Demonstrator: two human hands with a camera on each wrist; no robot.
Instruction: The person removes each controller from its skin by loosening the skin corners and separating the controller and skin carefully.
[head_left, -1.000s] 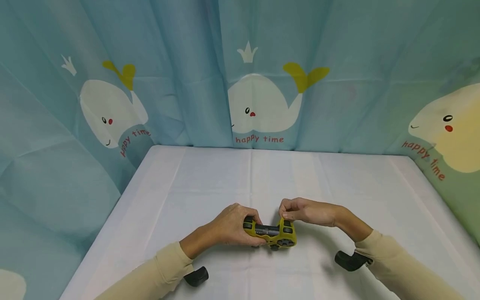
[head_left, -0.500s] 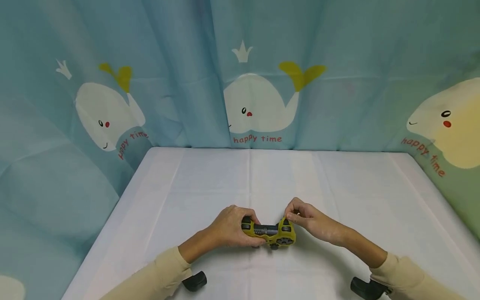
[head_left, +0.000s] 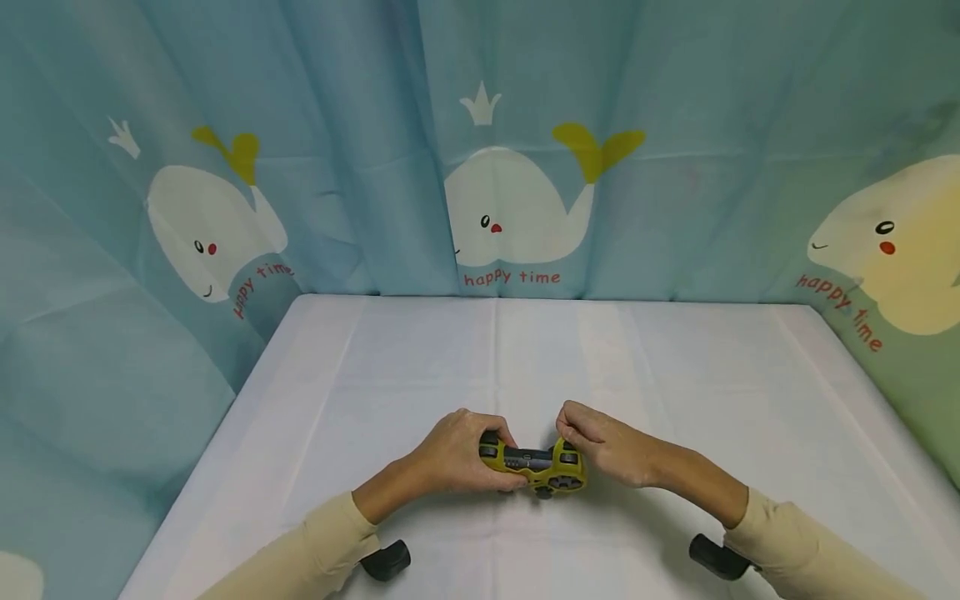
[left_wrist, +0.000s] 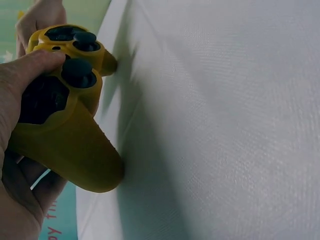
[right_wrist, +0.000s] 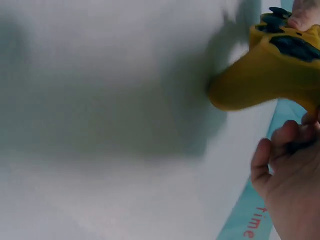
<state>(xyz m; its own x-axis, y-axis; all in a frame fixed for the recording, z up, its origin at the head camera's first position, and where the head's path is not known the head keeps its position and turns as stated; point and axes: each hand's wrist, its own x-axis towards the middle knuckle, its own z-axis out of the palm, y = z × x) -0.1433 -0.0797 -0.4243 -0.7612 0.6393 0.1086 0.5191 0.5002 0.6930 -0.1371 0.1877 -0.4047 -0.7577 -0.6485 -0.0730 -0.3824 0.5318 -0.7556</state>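
A black game controller [head_left: 529,460] in a yellow rubbery cover [left_wrist: 75,142] is held upright low over the table, its handle ends close to the cloth. My left hand [head_left: 457,454] grips its left half, the thumb lying across the front beside the black thumbstick [left_wrist: 78,69] and the fingers behind. My right hand [head_left: 607,442] is at the far right shoulder, fingers curled with thumb and fingertip pinching the cover's upper edge. In the right wrist view, the right hand [right_wrist: 295,170] sits below the yellow handle [right_wrist: 250,82], and its fingertips are partly cut off by the frame edge.
A white cloth [head_left: 420,350] covers the table. Blue-green curtains with whale prints [head_left: 517,208] hang along the back and sides. Black wrist mounts [head_left: 386,561] show below both cream sleeves [head_left: 300,546].
My right hand drew slightly right at the controller's shoulder, then came back left with its fingers more tightly curled. My left hand keeps its grip, and the controller has hardly moved.
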